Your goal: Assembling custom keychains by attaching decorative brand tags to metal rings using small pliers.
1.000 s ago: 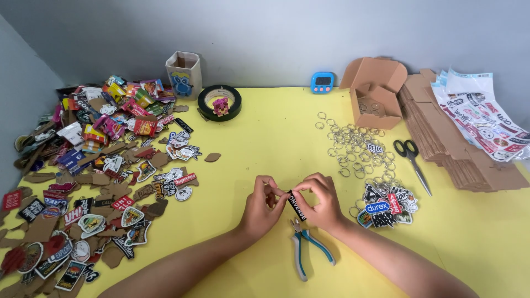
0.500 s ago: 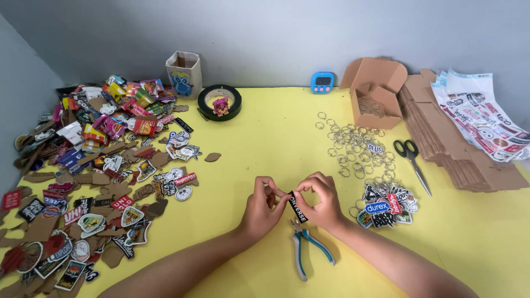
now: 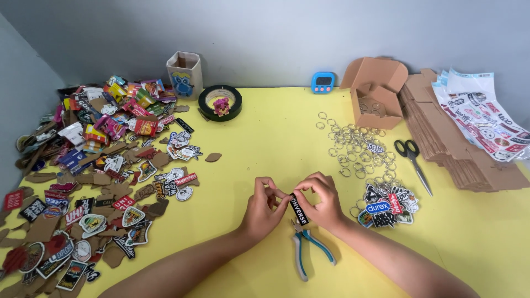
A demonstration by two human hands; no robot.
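Head view shows both hands meeting low over the yellow counter (image 3: pixel 259 143). The right hand (image 3: pixel 320 204) has its grip pressed together on a small black rectangular tag with white lettering (image 3: pixel 298 209), thumb on the face and fingers curled behind, the tag hanging tilted just left of that palm. The left hand (image 3: pixel 262 207) pinches at the tag's upper end, thumb and forefinger nearly closed on something too small to make out; its other fingers arch above. Both forearms come in from the bottom edge, angled toward each other, wrists low and close to the counter.

Just below the two grips lie pliers with blue and white handles (image 3: pixel 307 251), jaws pointing up toward the tag. Right of the right hand sits a small pile of finished sticker keychains (image 3: pixel 386 205), and beyond it a scatter of metal split rings (image 3: pixel 353 144). Farther right lie scissors (image 3: pixel 411 160) beside a stack of flat cardboard (image 3: pixel 452 143). An open cardboard box (image 3: pixel 376 94) stands past the rings. Well left of the left hand spreads a large heap of sticker-faced cardboard cutouts (image 3: pixel 94 182), with a tape roll (image 3: pixel 220 102) above.
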